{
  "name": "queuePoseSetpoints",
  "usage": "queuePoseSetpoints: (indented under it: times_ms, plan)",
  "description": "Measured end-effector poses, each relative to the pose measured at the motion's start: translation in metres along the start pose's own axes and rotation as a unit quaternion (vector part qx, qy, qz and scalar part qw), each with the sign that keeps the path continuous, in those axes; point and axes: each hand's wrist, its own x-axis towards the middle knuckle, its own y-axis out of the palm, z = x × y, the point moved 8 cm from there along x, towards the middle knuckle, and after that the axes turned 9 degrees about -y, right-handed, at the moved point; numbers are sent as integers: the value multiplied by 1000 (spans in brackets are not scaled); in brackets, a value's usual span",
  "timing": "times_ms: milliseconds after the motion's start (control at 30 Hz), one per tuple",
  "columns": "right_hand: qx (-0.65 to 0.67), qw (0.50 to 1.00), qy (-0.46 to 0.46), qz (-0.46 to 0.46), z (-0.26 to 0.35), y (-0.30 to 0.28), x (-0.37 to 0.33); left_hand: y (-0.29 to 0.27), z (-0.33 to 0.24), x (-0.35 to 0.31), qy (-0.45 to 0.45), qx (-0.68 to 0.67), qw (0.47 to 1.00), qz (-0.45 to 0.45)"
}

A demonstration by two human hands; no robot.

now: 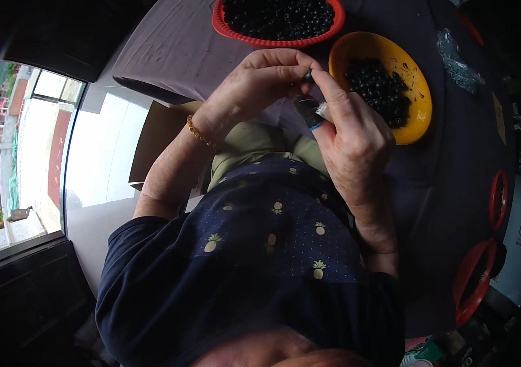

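Note:
My left hand, with a gold bracelet at the wrist, pinches a small round black piece at its fingertips. The index fingertip of my right hand touches the same piece. My right hand also grips a small dark tool with a silvery part; blue tape wraps one finger. Both hands meet above my lap at the table's edge. Just beyond them stands an orange bowl holding many black pieces, and farther back a red basket filled with more.
A grey-purple cloth covers the table. A clear plastic bag lies at the far right, and red round containers sit at the right edge. A brown cardboard box stands on the floor to the left, near a bright window.

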Motion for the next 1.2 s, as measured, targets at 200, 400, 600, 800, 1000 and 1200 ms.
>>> queuePoseSetpoints:
  times_ms: [200,400,600,800,1000,1200]
  plan:
    - [8,1000,22,13,-4,-8,0,13,-4,11,-8,10,1000,-7]
    - [61,996,46,-54,-9,-28,2,30,-5,53,18,206,978,-33]
    - [97,990,76,-64,-16,-39,0,55,3,99,191,494,848,-31]
    - [124,980,85,-129,-29,-43,-2,11,-37,111,323,658,666,-139]
    - [130,982,84,-103,-24,-37,2,-106,-54,147,181,879,394,-196]
    - [115,986,93,-79,-24,-34,0,-161,-24,176,-154,818,519,-196]
